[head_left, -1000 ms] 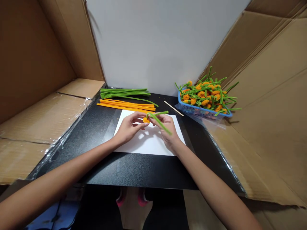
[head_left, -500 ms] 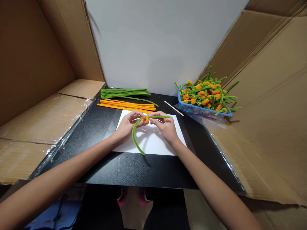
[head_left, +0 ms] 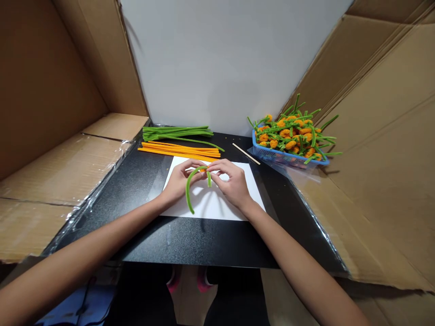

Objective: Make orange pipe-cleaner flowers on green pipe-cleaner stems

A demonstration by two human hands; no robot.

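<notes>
Above a white sheet of paper (head_left: 204, 206), my two hands meet at a small orange pipe-cleaner piece (head_left: 203, 170), mostly hidden by the fingers. My left hand (head_left: 181, 180) pinches it from the left. From the same spot a green pipe cleaner (head_left: 188, 190) arches out leftward and curls down toward me, while its shorter end (head_left: 209, 179) points down between the hands. On the right side, my right hand (head_left: 233, 181) has thumb and fingertips closed at the orange piece, close to that short green end.
Green pipe cleaners (head_left: 176, 132) and orange pipe cleaners (head_left: 180, 150) lie at the back of the black table (head_left: 190, 242). A thin wooden stick (head_left: 246, 154) rests right of them. The blue basket (head_left: 288, 158) at back right holds several orange-and-green pieces. Cardboard walls (head_left: 384, 149) flank the table.
The short green end, which pointed right across my right hand, now hangs down between the hands. My right fingers have shifted onto the orange piece, and the long green end has swung slightly left.
</notes>
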